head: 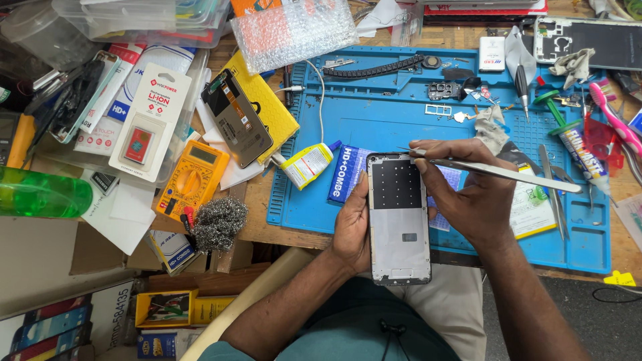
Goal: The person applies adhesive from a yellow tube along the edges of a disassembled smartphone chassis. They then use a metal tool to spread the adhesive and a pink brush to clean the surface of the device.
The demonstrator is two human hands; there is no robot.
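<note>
Both forearms were raised from the bottom of the view and brought together above the near edge of the desk. The left hand [352, 227] was cupped palm-up, its thumb laid along the left side of what it gripped. The right hand [468, 190] was curled, its fingers [428, 148] pinched closed and the wrist bent inward.

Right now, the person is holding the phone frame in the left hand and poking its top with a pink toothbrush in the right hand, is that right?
Not quite. The right hand holds metal tweezers, not a pink toothbrush. The head view shows their tip at the top of the phone frame, which the left hand does hold. The pink toothbrush lies untouched at the right edge of the blue mat.
</note>
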